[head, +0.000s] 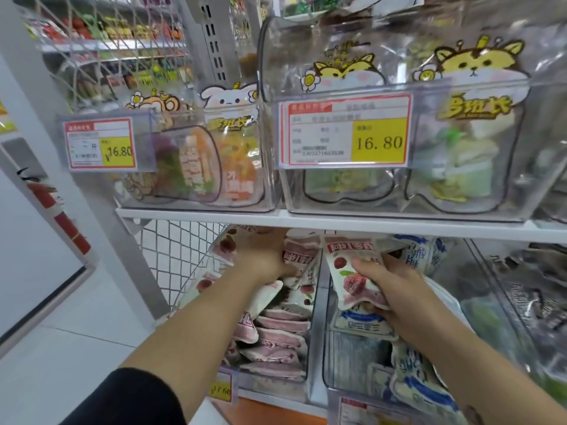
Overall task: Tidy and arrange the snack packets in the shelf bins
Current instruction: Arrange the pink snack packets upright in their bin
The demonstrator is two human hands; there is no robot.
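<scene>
Two clear bins sit side by side on the lower shelf. The left bin [311, 357] is piled with pink-and-white snack packets [276, 335]. My left hand [260, 256] reaches into its back and grips upright pink packets [299, 256] there. The right bin [329, 363] holds blue-and-white packets [420, 384]. Above that bin my right hand [386, 280] holds a pink-and-white packet [352, 277] with red fruit printed on it, thumb on its front, fingers curled behind.
The white shelf board [199, 214] overhead carries two clear bins [399, 197] of bagged snacks with 16.80 price tags [346, 133]. A wire mesh side panel [171, 256] closes the left end. A red fire extinguisher [58, 216] stands at far left. More bins lie to the right.
</scene>
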